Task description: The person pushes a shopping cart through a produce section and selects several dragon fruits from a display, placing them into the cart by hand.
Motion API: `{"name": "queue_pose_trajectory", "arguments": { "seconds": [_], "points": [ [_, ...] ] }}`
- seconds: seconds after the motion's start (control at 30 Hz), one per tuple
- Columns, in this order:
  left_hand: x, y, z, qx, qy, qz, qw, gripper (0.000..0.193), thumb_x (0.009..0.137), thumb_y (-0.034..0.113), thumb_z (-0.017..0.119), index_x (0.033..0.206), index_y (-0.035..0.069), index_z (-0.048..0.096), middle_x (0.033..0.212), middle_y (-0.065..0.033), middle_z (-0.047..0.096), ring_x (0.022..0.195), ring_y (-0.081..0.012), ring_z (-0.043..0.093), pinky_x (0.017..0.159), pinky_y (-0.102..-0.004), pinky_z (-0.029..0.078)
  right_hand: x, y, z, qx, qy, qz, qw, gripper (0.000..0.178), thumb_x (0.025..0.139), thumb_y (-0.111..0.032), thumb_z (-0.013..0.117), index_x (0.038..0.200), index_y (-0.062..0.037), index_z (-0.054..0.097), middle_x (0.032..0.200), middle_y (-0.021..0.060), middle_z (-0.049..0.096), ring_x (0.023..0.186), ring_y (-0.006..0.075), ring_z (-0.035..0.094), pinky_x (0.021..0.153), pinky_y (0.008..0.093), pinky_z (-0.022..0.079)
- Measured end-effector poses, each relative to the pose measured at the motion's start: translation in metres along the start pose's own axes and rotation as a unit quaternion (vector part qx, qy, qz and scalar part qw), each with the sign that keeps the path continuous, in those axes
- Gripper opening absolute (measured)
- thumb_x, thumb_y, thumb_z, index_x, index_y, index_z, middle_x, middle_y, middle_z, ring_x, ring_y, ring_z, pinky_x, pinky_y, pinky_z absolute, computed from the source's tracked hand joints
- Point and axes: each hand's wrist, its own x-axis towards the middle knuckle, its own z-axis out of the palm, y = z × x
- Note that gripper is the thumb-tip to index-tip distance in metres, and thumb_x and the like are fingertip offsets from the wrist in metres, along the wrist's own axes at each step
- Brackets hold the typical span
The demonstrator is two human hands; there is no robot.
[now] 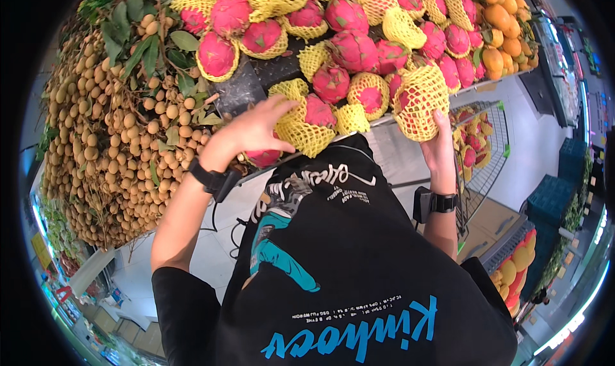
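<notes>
My right hand [439, 147] holds a dragon fruit in a yellow foam net [421, 106] at the display's front edge, its thumb against the net. The net covers most of that fruit. With thumb and fingers spread apart, my left hand [253, 130] reaches over the front of the display. Beside its fingertips lies a pink dragon fruit [319, 111] in a yellow net sleeve [306, 134]. Under the left palm another dragon fruit [262, 157] shows in part. More dragon fruits [353, 50], some netted and some partly bare, are heaped behind both hands.
Bunches of brown longans [122, 135] with leaves fill the left side. Orange mangoes [500, 20] lie at the far right. A wire shopping cart [493, 158] with netted dragon fruits [473, 141] stands right of my right hand. Dark blue crates [549, 196] are stacked farther right.
</notes>
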Motion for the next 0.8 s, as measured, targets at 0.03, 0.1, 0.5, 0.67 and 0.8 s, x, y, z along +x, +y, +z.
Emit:
{"name": "queue_pose_trajectory", "arguments": {
  "seconds": [0.03, 0.1, 0.5, 0.67, 0.8],
  "points": [
    [-0.004, 0.003, 0.008, -0.012, 0.005, -0.010, 1.000, 0.079, 0.070, 0.032, 0.082, 0.137, 0.007, 0.047, 0.138, -0.0205, 0.042, 0.125, -0.0389, 0.047, 0.107, -0.0414, 0.039, 0.001, -0.001, 0.004, -0.008, -0.008, 0.005, 1.000, 0.066, 0.094, -0.033, 0.058, 0.146, -0.0049, 0.031, 0.143, 0.0122, 0.046, 0.128, 0.0262, 0.050, 0.106, 0.0453, 0.044],
    [0.001, -0.001, 0.012, -0.003, 0.032, -0.018, 0.999, 0.065, 0.073, 0.026, 0.079, 0.129, 0.007, 0.051, 0.130, -0.0186, 0.050, 0.120, -0.0380, 0.050, 0.101, -0.0420, 0.044, 0.004, -0.003, 0.015, -0.014, -0.027, 0.013, 0.999, 0.066, 0.094, -0.033, 0.059, 0.146, -0.0046, 0.031, 0.142, 0.0126, 0.047, 0.128, 0.0264, 0.050, 0.106, 0.0449, 0.044],
    [-0.021, -0.020, -0.030, -0.129, 0.234, -0.021, 0.963, 0.022, 0.077, 0.004, 0.067, 0.097, 0.000, 0.058, 0.087, -0.0074, 0.058, 0.079, -0.0170, 0.057, 0.071, -0.0293, 0.049, 0.000, -0.003, 0.009, 0.025, -0.038, -0.005, 0.999, 0.066, 0.092, -0.026, 0.062, 0.147, -0.0066, 0.030, 0.141, 0.0123, 0.047, 0.127, 0.0249, 0.050, 0.105, 0.0433, 0.043],
    [-0.014, -0.016, -0.039, -0.143, 0.234, -0.015, 0.961, 0.019, 0.081, -0.001, 0.070, 0.096, 0.001, 0.058, 0.088, -0.0010, 0.060, 0.082, -0.0105, 0.058, 0.074, -0.0253, 0.049, -0.009, 0.000, 0.005, 0.025, -0.008, -0.004, 1.000, 0.065, 0.093, -0.026, 0.060, 0.147, -0.0065, 0.030, 0.141, 0.0125, 0.047, 0.128, 0.0248, 0.050, 0.105, 0.0431, 0.043],
    [-0.014, -0.016, -0.076, -0.118, 0.392, -0.045, 0.911, 0.019, 0.088, 0.004, 0.069, 0.103, 0.004, 0.058, 0.089, 0.0020, 0.060, 0.075, -0.0049, 0.056, 0.064, -0.0182, 0.046, -0.005, 0.003, 0.000, -0.001, -0.022, -0.013, 1.000, 0.059, 0.097, -0.027, 0.053, 0.146, -0.0025, 0.030, 0.142, 0.0144, 0.047, 0.128, 0.0287, 0.051, 0.105, 0.0489, 0.045]
  ]
}}
